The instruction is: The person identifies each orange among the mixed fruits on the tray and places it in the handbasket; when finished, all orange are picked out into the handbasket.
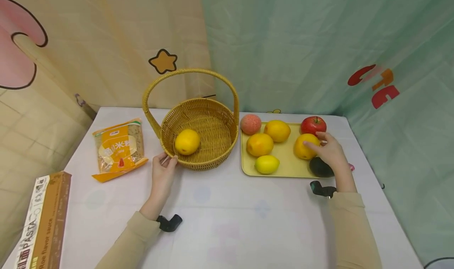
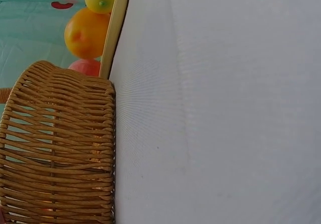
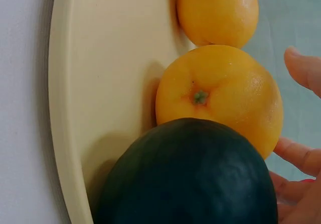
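My left hand (image 1: 163,172) holds the near-left rim of a wicker basket (image 1: 221,158) with a tall handle. One yellow-orange fruit (image 1: 187,142) lies inside the basket. My right hand (image 1: 330,150) is over the right side of a pale yellow tray (image 1: 283,170), with thumb and fingers spread about an orange (image 3: 220,93). In the right wrist view a gap shows between thumb and orange; finger contact behind it is unclear. Beside that orange lie a dark green avocado (image 3: 190,179) and a red apple (image 1: 313,125).
Two more oranges (image 1: 260,144), a lemon (image 1: 267,164) and a pink round fruit (image 1: 250,124) are at the tray's left. Left of the basket lies an orange-and-clear food packet (image 1: 118,148). A pasta box (image 1: 46,221) stands at the table's left edge. Curtains hang behind.
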Tool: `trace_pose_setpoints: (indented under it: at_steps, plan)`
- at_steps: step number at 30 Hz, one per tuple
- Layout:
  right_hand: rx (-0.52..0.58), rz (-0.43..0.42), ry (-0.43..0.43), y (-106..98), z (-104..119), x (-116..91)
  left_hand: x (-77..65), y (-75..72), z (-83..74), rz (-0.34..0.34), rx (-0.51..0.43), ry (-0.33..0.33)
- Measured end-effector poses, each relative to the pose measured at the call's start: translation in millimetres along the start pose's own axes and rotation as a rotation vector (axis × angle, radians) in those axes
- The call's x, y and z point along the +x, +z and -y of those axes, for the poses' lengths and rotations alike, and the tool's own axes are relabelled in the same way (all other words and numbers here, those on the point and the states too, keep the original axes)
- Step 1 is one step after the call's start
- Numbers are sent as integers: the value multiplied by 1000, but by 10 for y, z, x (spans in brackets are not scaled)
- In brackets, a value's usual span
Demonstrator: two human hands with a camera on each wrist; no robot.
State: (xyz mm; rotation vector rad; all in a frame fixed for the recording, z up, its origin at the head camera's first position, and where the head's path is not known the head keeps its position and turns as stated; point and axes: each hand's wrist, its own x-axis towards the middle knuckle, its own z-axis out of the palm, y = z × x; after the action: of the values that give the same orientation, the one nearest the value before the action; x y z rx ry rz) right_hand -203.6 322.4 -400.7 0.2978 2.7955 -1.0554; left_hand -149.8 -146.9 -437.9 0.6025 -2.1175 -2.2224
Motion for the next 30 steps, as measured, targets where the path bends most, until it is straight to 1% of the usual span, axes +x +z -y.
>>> trace_pose_setpoints:
  at_steps: [3, 6, 9, 12, 22, 26, 30]
  plan:
    - [-58, 42, 5, -3, -1, 14, -3, -1, 0, 0, -2, 4]
    - [-96, 87, 36, -4, 11, 9, -6, -3, -3, 2, 2, 7]
    - [-106, 120, 72, -7, 18, 4, -12, -8, -10, 12, 7, 5]
    - [-97, 126, 88, 3, 18, 16, -15, -13, -17, 19, 14, 2]
    - [-27, 59, 86, 118, 12, 41, 4, -11, -30, 8, 51, -23]
    - [-24, 6, 77, 116, 27, 13, 9, -5, -35, 6, 67, -26]
    - [-5, -32, 58, 87, 89, -31, 7, -7, -43, 1, 69, -20]
